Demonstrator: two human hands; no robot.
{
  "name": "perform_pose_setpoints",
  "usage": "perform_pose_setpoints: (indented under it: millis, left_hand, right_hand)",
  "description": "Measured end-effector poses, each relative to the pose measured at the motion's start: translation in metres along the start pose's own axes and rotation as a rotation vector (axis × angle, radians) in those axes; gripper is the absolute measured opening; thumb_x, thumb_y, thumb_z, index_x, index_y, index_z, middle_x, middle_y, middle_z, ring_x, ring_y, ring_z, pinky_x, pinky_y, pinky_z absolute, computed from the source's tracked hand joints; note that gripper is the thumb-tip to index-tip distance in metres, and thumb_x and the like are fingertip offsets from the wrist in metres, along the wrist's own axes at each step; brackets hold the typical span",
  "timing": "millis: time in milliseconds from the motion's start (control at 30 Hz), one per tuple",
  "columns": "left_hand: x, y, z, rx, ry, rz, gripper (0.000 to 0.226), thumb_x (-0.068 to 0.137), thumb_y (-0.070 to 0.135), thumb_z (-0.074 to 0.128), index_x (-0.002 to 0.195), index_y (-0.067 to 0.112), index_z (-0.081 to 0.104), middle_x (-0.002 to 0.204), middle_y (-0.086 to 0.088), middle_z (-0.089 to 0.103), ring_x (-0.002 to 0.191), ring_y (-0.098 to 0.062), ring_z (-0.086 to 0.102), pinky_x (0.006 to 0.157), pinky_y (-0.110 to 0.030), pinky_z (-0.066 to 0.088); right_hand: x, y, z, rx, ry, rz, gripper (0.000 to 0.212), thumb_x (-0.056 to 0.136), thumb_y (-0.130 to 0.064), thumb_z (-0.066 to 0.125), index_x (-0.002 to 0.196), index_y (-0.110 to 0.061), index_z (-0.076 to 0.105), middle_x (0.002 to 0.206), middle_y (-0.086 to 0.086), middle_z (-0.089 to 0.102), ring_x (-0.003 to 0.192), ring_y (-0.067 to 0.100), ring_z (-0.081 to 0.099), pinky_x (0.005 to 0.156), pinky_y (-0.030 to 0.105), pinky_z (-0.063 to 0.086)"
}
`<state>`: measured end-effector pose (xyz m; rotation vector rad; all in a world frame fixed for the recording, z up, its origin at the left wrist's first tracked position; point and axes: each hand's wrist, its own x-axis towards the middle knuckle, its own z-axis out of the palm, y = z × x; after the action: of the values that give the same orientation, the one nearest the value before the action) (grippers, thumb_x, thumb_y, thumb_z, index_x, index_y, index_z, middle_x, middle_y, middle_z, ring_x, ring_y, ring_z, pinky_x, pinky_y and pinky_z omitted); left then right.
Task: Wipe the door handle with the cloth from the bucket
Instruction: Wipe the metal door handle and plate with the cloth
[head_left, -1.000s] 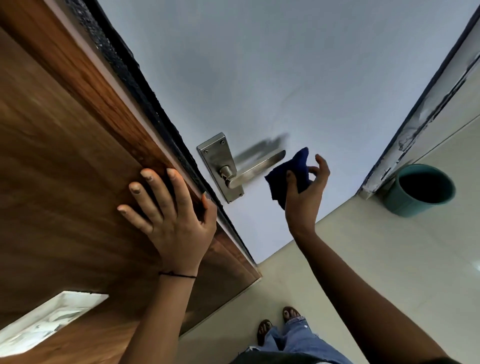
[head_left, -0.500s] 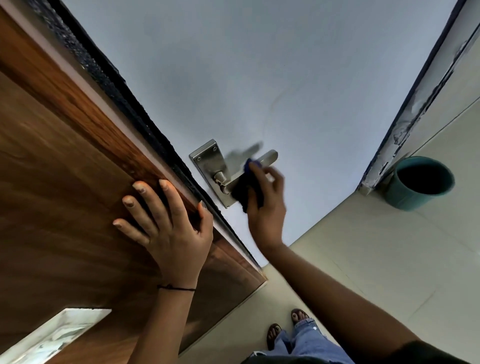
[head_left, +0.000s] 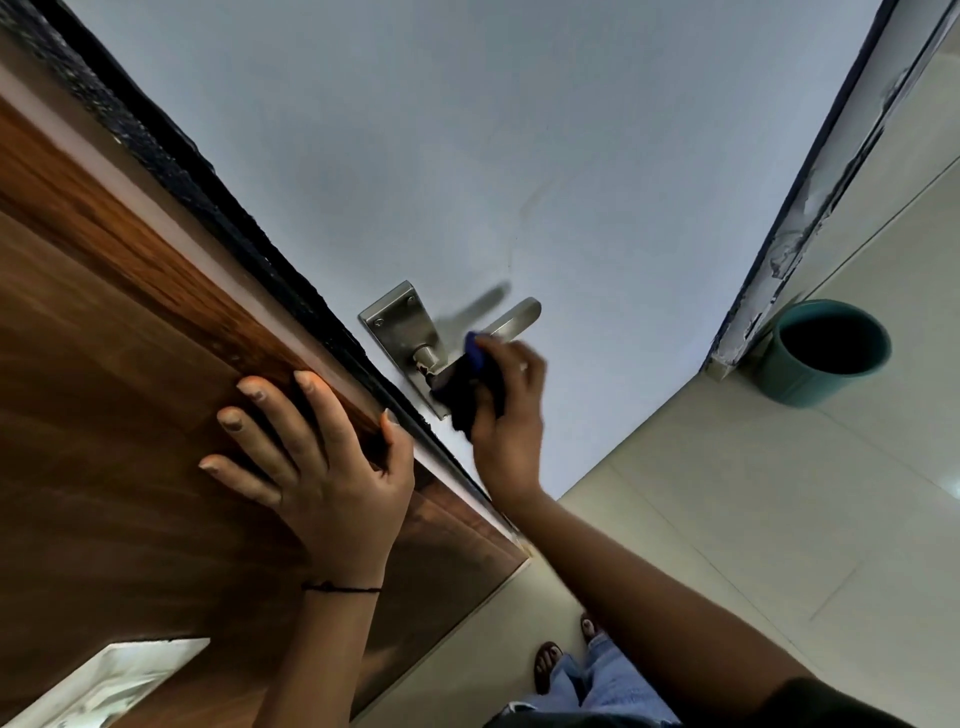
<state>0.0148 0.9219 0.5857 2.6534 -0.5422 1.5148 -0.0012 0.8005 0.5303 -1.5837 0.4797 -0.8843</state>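
While the right hand (head_left: 511, 410) clamps the soft, pliable dark-blue cloth (head_left: 475, 387) round the rigid, smooth steel lever handle (head_left: 511, 319), grip near its pivot; left hand (head_left: 322, 467) flat, open, bracing the wooden door face (head_left: 104, 364).

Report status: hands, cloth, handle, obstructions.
Right hand presses blue cloth on door handle. Left hand flat on wooden panel. Nothing obstructing.

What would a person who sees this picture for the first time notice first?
Probably the right hand near the middle, pressing a dark blue cloth around the inner part of the metal door handle on the pale door. Next, the left hand spread flat on the brown wooden surface at the left. A teal bucket stands on the floor at the right.
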Motion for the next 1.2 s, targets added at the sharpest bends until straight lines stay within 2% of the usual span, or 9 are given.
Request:
perform_pose_setpoints:
  millis: [133, 300, 433, 567, 733, 833, 900, 1067, 1200]
  left_hand:
    - [-0.001, 0.0, 0.001, 0.016, -0.005, 0.008, 0.09, 0.087, 0.036, 0.055, 0.151, 0.013, -0.005, 0.157, -0.004, -0.025, 0.145, -0.022, -0.023, 0.116, -0.045, -0.017]
    - [-0.002, 0.0, 0.001, 0.011, -0.006, -0.002, 0.092, 0.086, 0.034, 0.057, 0.151, 0.013, -0.005, 0.149, -0.028, 0.007, 0.145, -0.022, -0.023, 0.116, -0.045, -0.016]
    - [-0.003, -0.001, 0.001, 0.01, -0.006, 0.003, 0.092, 0.086, 0.034, 0.057, 0.151, 0.014, -0.005, 0.142, -0.028, 0.016, 0.145, -0.021, -0.024, 0.116, -0.045, -0.016]
    - [-0.003, -0.002, 0.001, 0.017, -0.011, 0.001, 0.09, 0.088, 0.035, 0.056, 0.151, 0.014, -0.005, 0.143, -0.026, 0.016, 0.146, -0.024, -0.021, 0.116, -0.044, -0.017]
    - [-0.002, 0.0, 0.001, 0.005, -0.013, 0.013, 0.088, 0.087, 0.034, 0.055, 0.151, 0.013, -0.003, 0.144, -0.026, 0.018, 0.134, -0.042, 0.008, 0.116, -0.045, -0.015]
    - [-0.001, 0.0, 0.0, -0.006, -0.011, 0.011, 0.086, 0.088, 0.034, 0.054, 0.15, 0.012, -0.001, 0.144, -0.025, 0.019, 0.132, -0.043, 0.012, 0.116, -0.045, -0.014]
    - [-0.001, 0.0, -0.001, -0.018, -0.013, 0.017, 0.085, 0.088, 0.034, 0.053, 0.15, 0.012, -0.001, 0.144, -0.025, 0.019, 0.132, -0.044, 0.015, 0.116, -0.044, -0.015]
    - [-0.001, 0.0, -0.002, -0.033, -0.012, 0.012, 0.084, 0.089, 0.034, 0.052, 0.15, 0.012, -0.001, 0.145, -0.023, 0.019, 0.132, -0.042, 0.015, 0.116, -0.043, -0.017]
    - [-0.002, 0.007, -0.002, -0.05, -0.034, -0.042, 0.085, 0.087, 0.031, 0.054, 0.15, 0.012, 0.0, 0.144, -0.025, 0.019, 0.131, -0.045, 0.016, 0.116, -0.043, -0.017]
  right_hand:
    - [0.046, 0.002, -0.024, 0.038, 0.185, 0.109, 0.047, 0.089, 0.007, 0.042, 0.127, -0.018, 0.056, 0.124, -0.004, 0.038, 0.074, 0.002, 0.06, 0.061, 0.026, 0.056]
    - [-0.012, -0.01, 0.002, -0.386, -0.153, -0.187, 0.055, 0.086, -0.003, 0.056, 0.132, -0.033, 0.049, 0.138, -0.007, 0.035, 0.114, 0.027, 0.049, 0.081, 0.041, 0.056]
    - [0.007, -0.015, -0.01, -0.724, -0.206, -0.402, 0.054, 0.081, -0.004, 0.047, 0.129, -0.029, 0.054, 0.133, 0.005, 0.048, 0.096, 0.034, 0.05, 0.068, 0.037, 0.048]
    - [0.057, -0.013, -0.039, -0.566, -0.103, -0.07, 0.054, 0.081, 0.007, 0.045, 0.123, -0.026, 0.056, 0.132, 0.006, 0.041, 0.097, 0.035, 0.05, 0.064, 0.044, 0.052]
    - [0.062, -0.006, -0.041, 0.201, -0.131, 0.501, 0.035, 0.098, -0.006, 0.033, 0.127, -0.02, 0.047, 0.122, 0.018, 0.057, 0.071, 0.042, 0.067, 0.036, 0.026, 0.038]
    - [0.031, -0.01, -0.016, 0.402, -0.206, 0.687, 0.029, 0.102, -0.015, 0.034, 0.129, -0.018, 0.045, 0.119, 0.026, 0.063, 0.077, 0.042, 0.065, 0.041, 0.027, 0.033]
    - [0.009, -0.018, 0.004, 0.453, -0.255, 0.72, 0.026, 0.102, -0.014, 0.035, 0.125, -0.014, 0.047, 0.12, 0.022, 0.063, 0.087, 0.037, 0.065, 0.047, 0.032, 0.048]
    - [-0.014, -0.017, 0.022, 0.127, -0.328, 0.524, 0.032, 0.102, -0.014, 0.038, 0.133, -0.011, 0.044, 0.136, 0.011, 0.053, 0.121, 0.027, 0.055, 0.106, 0.037, 0.045]
    - [-0.012, -0.01, 0.021, -0.086, -0.23, 0.372, 0.035, 0.096, -0.015, 0.05, 0.131, -0.013, 0.048, 0.133, 0.008, 0.05, 0.119, 0.021, 0.052, 0.098, 0.02, 0.038]
